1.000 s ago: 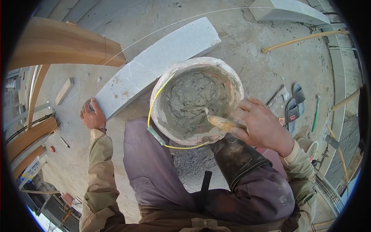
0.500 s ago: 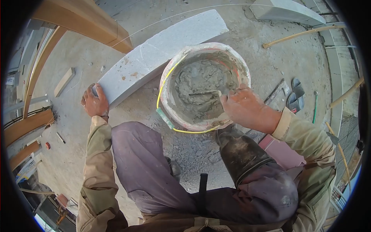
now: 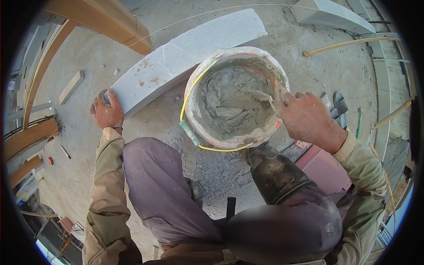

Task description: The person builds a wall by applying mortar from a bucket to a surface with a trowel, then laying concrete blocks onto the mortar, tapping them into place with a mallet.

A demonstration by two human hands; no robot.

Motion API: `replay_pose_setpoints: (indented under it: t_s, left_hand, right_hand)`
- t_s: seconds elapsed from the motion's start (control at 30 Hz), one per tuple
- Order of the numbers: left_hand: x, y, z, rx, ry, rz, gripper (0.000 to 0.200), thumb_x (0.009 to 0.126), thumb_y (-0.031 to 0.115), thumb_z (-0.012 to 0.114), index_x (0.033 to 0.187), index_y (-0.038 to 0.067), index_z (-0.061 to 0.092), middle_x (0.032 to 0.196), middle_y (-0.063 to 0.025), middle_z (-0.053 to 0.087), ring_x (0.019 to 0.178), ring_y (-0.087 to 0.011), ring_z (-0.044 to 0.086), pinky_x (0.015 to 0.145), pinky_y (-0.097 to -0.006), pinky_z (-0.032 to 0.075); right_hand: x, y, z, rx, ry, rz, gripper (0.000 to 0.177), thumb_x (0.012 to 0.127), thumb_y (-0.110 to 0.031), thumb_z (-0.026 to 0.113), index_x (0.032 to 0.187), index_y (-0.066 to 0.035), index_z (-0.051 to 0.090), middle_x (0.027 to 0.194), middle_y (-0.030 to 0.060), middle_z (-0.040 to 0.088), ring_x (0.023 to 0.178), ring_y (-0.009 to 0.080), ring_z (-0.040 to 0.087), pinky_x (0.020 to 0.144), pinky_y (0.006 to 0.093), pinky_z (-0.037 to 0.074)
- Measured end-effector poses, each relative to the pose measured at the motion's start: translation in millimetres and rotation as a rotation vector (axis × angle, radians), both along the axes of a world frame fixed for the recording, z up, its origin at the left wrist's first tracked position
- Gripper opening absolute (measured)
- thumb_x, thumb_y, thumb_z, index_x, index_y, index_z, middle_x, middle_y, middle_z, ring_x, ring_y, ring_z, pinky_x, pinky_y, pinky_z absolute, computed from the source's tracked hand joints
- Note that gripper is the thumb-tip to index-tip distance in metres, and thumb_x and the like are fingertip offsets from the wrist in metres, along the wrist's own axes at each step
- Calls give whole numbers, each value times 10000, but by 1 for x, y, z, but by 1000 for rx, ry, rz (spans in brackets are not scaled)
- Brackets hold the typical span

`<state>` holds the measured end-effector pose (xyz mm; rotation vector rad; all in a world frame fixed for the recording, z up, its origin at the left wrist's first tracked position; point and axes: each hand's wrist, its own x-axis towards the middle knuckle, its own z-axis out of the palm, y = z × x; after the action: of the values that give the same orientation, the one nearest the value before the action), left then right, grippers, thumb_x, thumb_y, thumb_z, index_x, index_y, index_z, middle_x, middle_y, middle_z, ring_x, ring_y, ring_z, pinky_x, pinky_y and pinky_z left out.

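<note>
My right hand (image 3: 311, 119) is closed round the handle of a trowel (image 3: 247, 100), whose mortar-coated blade reaches into the white bucket (image 3: 191, 88). Most of the handle is hidden by my fingers. Grey wet mortar (image 3: 221, 81) partly fills the bucket, and a yellow wire bail with a green grip (image 3: 189, 133) hangs down its left side. At the near left end of a long pale block (image 3: 176, 57), my left hand (image 3: 107, 112) grips the corner, thumb and fingers on either side of it. The block lies on the floor behind the bucket.
A dark rubber boot (image 3: 280, 174) stands close to the bucket, beside a pink box-like object (image 3: 324, 170). Sandals (image 3: 339, 106) lie to the right. An orange-brown beam (image 3: 106, 22) rises at upper left. A thin string (image 3: 198, 15) crosses the far floor; another pale block (image 3: 331, 17) lies beyond.
My right hand has moved right, from over the bucket's opening to its right rim. The trowel blade now shows broad and mortar-covered. My left hand stays at the block's end.
</note>
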<state>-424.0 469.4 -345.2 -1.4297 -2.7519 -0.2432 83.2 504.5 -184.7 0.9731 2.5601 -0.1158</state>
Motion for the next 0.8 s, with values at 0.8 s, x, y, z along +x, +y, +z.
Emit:
replay_pose_setpoints:
  t_s: [0.8]
  left_hand:
    - [0, -3, 5, 29, -4, -43, 477, 1030, 452, 477, 1289, 101, 668, 1304, -190, 644, 1283, -443, 502, 1100, -535, 381]
  right_hand:
    - [57, 14, -1, -823, 353, -585, 244, 946, -247, 662, 1027, -33, 746, 838, 204, 697, 769, 390, 692, 733, 478, 522]
